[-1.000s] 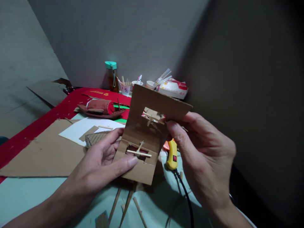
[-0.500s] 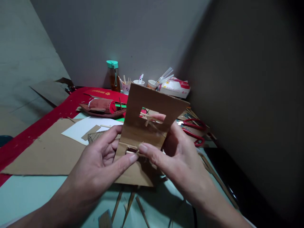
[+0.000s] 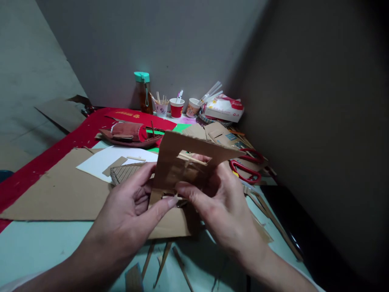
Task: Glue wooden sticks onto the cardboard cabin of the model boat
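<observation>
A folded brown cardboard piece (image 3: pixel 178 170) with cut-out windows and thin wooden sticks glued across them is held over the table between both hands. My left hand (image 3: pixel 129 215) grips its lower left edge, thumb on the front near the lower window. My right hand (image 3: pixel 219 205) holds it from the right and behind, forefinger pressing on the stick at the lower window. The upper window's stick (image 3: pixel 191 158) shows above my fingers.
A large cardboard sheet (image 3: pixel 57 190) and white paper (image 3: pixel 103 160) lie at left. A red model boat (image 3: pixel 127 136) sits behind. Red scissors (image 3: pixel 247 166) lie at right. A bottle (image 3: pixel 142 93), paper cups (image 3: pixel 176 107) and a tissue pack (image 3: pixel 225 108) stand by the wall. Wooden strips (image 3: pixel 164 259) lie near the front edge.
The cardboard piece has tilted back and dropped lower. My right hand moved from its right edge to the lower window and now covers it. The yellow glue gun is no longer visible.
</observation>
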Motion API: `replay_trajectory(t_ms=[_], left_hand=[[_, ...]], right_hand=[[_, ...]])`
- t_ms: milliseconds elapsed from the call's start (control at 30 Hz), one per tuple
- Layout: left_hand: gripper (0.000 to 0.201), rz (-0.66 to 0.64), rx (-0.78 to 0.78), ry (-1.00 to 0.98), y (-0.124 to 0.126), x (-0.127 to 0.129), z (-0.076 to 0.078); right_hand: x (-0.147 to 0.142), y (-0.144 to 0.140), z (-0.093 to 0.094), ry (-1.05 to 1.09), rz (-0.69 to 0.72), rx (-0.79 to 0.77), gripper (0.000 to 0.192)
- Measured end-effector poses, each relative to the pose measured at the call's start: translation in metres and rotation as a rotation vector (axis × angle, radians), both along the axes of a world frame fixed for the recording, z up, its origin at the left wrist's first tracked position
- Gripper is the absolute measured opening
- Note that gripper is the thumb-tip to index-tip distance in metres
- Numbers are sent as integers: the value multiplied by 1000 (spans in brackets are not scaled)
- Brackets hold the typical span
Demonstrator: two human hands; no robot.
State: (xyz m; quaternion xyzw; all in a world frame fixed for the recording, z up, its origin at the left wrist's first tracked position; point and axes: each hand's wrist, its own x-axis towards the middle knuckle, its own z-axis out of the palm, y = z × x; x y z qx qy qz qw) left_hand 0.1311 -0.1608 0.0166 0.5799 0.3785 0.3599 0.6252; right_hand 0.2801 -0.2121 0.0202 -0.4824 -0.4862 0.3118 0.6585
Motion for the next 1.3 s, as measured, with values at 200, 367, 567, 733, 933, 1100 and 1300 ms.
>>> replay_trajectory(t_ms=[200, 367, 567, 733, 933, 1100, 1300], left_hand=[[59, 12, -52, -35, -2, 3, 4], [53, 15, -68, -17, -2, 0, 11], [46, 35, 0, -54, 2, -4, 8], [46, 21, -27, -56, -1, -3, 12], [61, -36, -221, -126, -1, -5, 17], [54, -89, -293, -193, 4, -6, 13], [42, -35, -241, -215, 4, -3, 15]], right_hand=[[5, 4, 2, 6, 51, 3, 33], [8, 4, 6, 6, 83, -3, 31], [5, 0, 9, 120, 226, -42, 25], [8, -1, 13, 149, 271, -65, 26], [15, -3, 17, 49, 200, 17, 27], [25, -5, 16, -53, -37, 149, 25], [29, -9, 13, -112, -340, 240, 14]])
